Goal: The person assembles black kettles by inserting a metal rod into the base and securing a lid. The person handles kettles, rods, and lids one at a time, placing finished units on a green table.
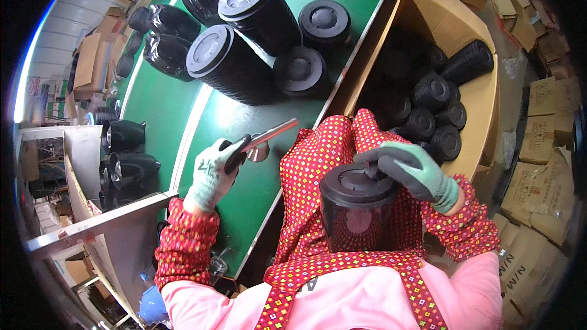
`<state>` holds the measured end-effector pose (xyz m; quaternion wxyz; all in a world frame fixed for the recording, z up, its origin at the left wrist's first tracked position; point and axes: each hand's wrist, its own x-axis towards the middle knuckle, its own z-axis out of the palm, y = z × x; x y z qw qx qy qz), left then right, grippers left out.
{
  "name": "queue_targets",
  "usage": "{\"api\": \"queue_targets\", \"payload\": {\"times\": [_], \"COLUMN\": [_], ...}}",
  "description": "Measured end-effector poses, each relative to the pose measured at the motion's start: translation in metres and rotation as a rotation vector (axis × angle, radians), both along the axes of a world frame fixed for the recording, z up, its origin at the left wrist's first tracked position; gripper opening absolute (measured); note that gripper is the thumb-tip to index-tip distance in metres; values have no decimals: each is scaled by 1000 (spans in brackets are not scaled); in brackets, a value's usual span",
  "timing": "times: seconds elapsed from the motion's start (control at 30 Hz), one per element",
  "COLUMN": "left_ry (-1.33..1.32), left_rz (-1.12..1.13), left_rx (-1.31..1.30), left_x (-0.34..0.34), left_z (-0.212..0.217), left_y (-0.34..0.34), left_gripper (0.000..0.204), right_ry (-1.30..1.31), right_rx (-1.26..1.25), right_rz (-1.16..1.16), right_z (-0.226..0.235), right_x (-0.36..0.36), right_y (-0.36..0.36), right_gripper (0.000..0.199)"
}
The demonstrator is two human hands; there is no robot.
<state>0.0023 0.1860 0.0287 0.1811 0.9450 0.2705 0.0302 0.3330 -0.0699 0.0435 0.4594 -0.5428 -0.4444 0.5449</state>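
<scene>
My left hand (216, 174), in a pale green glove with dark fingertips, is closed round a silvery metal rod-shaped tool (278, 131) above the green table. A rounded metal part shows beneath the rod; its exact kind is unclear. A dark, glossy cylindrical container (358, 229) stands upright against my lap, with a round black lid (345, 184) on top. My right hand (416, 174), gloved alike, reaches over the lid's right side, its curled fingers at the raised middle. Whether those fingers grip the lid or only touch it is hard to see.
Stacks of black discs (238, 67) and single round black lids (325, 19) stand on the green table (244, 125). Glossy black jugs (165, 55) sit farther left. An open cardboard box (480, 95) on the right holds several black disc stacks. Flattened cartons (538, 189) lie beyond it.
</scene>
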Motion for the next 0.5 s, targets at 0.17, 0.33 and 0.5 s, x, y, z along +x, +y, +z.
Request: {"api": "queue_targets", "payload": {"times": [0.17,0.33,0.5], "left_ry": [-100,-191,-310], "left_rz": [-70,-184,-557], "left_rx": [-38,-386,-182], "left_x": [66,116,148], "left_z": [71,118,96], "left_y": [-36,-53,-34], "left_gripper": [54,64,60], "right_ry": [-686,-515,-438], "right_rx": [587,513,631], "right_rz": [25,103,80], "right_z": [16,-36,-80], "right_x": [21,19,36], "right_y": [73,103,84], "right_gripper": [43,37,28]}}
